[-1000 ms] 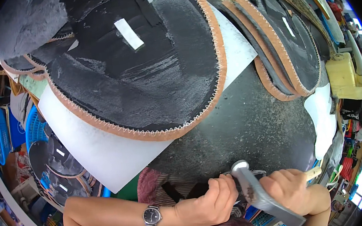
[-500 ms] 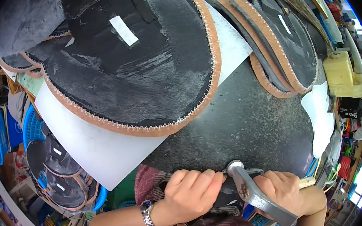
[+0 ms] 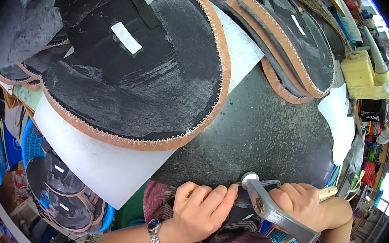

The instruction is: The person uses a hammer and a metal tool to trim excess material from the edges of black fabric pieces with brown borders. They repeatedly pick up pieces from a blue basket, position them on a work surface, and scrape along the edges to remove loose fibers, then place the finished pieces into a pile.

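Note:
My right hand (image 3: 299,203) is closed round a hammer's handle (image 3: 327,193), whose pale end sticks out to the right of the fist. The grey steel hammer head (image 3: 271,208) slants across in front, its round face up beside my left fingertips. With fingers curled, my left hand (image 3: 205,210) pinches the edge of a black fabric piece (image 3: 244,211) held close against my body. Most of that piece is hidden by the hands and the hammer head. Beyond them lies a large black rounded piece (image 3: 153,92) with a brown zigzag-stitched border and a white label.
The large piece rests partly on a white sheet (image 3: 114,172) over the dark worktop (image 3: 261,128). Similar bordered pieces (image 3: 300,44) are stacked at the far right, near a yellowish block (image 3: 362,75). Blue baskets (image 3: 31,143) and more black pieces (image 3: 65,201) are at the left.
The worktop and its pieces have shifted slightly left in view. Both hands keep nearly the same place and grip, with my left knuckles a little higher.

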Tool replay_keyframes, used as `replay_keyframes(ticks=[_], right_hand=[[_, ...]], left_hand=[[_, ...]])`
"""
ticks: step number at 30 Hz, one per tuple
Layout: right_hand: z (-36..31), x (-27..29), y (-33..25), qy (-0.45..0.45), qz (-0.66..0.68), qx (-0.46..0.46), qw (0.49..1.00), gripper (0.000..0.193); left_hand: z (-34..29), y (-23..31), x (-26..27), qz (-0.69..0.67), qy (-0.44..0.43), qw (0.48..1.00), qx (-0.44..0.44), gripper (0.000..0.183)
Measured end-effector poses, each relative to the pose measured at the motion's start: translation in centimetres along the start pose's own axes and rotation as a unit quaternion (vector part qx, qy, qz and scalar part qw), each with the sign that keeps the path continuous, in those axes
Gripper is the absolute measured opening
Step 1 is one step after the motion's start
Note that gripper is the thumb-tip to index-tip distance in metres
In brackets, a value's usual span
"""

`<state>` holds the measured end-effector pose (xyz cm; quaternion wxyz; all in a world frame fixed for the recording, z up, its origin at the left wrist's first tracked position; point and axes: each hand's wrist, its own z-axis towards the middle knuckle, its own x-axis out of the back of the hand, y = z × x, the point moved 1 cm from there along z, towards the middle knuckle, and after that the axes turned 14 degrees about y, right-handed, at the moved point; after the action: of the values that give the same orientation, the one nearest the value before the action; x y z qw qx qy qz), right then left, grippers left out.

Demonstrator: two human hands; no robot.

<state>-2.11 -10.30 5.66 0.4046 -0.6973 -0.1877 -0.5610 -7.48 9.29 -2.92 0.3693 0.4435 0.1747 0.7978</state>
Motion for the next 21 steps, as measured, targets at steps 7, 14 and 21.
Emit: replay_keyframes(ticks=[7,14,21], right_hand=[[0.3,-0.4,0.5,0.052,0.007,0.002,0.999,0.032],[1.3,0.5,0.8,0.037,0.007,0.047,0.998,0.032],[0.8,-0.5,0.6,0.045,-0.002,0.024,0.999,0.032]], left_hand=[[0.0,0.2,0.0,0.059,-0.028,0.990,-0.125,0.023],[0.5,1.3,0.1,0.139,-0.073,0.967,-0.202,0.019],[0.1,0.8,0.1,0.130,-0.041,0.982,-0.130,0.018]])
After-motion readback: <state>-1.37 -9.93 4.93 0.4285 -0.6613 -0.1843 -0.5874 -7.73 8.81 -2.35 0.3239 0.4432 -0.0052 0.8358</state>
